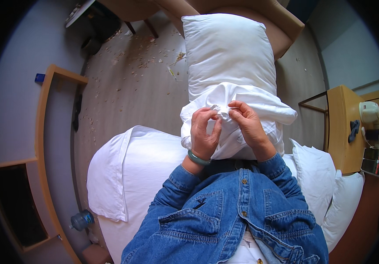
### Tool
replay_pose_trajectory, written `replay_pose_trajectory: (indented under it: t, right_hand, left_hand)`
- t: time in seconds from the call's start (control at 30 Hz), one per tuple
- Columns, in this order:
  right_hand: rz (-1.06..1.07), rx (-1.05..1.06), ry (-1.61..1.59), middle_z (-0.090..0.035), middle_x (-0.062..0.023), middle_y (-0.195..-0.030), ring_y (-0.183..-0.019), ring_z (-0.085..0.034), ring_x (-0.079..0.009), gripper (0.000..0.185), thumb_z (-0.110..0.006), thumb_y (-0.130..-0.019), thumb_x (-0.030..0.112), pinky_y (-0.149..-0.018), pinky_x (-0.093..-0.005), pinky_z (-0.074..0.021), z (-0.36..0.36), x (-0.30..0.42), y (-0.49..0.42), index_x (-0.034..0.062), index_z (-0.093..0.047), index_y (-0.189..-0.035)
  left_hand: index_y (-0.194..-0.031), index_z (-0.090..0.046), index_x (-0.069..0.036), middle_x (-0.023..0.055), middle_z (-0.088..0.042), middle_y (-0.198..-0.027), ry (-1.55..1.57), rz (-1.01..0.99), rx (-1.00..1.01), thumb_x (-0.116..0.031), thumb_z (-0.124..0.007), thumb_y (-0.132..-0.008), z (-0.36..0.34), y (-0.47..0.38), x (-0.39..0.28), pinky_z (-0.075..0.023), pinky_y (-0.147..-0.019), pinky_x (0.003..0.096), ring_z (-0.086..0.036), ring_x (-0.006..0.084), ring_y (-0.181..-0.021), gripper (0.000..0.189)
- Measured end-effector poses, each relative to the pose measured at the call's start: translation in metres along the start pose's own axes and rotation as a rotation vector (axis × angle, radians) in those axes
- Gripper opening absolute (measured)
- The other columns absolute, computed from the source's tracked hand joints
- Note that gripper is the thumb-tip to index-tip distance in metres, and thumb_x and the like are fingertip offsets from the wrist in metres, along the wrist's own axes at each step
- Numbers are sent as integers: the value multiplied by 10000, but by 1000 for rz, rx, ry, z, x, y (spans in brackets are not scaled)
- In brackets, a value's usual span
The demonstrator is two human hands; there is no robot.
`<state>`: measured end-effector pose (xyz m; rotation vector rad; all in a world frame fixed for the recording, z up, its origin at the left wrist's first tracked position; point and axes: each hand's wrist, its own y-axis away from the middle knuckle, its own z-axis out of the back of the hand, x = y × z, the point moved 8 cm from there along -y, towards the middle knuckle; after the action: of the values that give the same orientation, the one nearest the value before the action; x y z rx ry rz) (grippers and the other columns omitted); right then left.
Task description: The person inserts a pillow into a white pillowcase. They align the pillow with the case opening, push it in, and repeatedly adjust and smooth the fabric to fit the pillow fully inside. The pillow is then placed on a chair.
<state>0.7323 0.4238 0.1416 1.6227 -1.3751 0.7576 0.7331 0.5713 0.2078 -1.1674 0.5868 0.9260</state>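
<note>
A white pillow (230,54) lies lengthwise before me, its far end resting against a tan armchair (280,26). Its near part is covered by a bunched white pillowcase (258,107). At the gathered cloth in the middle, my left hand (206,130), with a green bangle at the wrist, pinches a fold between thumb and fingers. From the other side my right hand (247,120) grips the same gather with thumb and forefinger. The fingertips of both hands are close together. Whether a tie or button sits inside the gather cannot be made out.
White bedding (153,148) spreads to the left, and more white pillows (313,171) lie at right. A wooden desk (344,125) holds an electric kettle (369,111). Litter (140,62) is scattered over the floor. A water jug (81,220) lies by the left wall.
</note>
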Motion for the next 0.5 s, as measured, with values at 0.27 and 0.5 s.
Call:
replay_pose_trajectory:
  t: [0.27, 0.5]
  right_hand:
    - [18, 3, 25, -600, 13, -1019, -933, -550, -57, 220, -599, -922, 76, -850, -198, -440, -5, -1, 1, 51, -586, -1140]
    - [72, -8, 105, -594, 19, -1008, -929, -549, -53, 186, -599, -925, 67, -832, -202, -445, -2, 2, 1, 51, -581, -1109]
  left_hand:
    - [-864, -615, -33, 103, -612, -866, -116, 60, 34, -37, -653, -801, -3, 2, 7, -444, -894, 399, -561, 306, -984, 74]
    - [-938, -636, -13, 51, -606, -991, 271, 235, 157, -36, -614, -879, -10, 14, 33, -442, -893, 271, -551, 130, -998, 67]
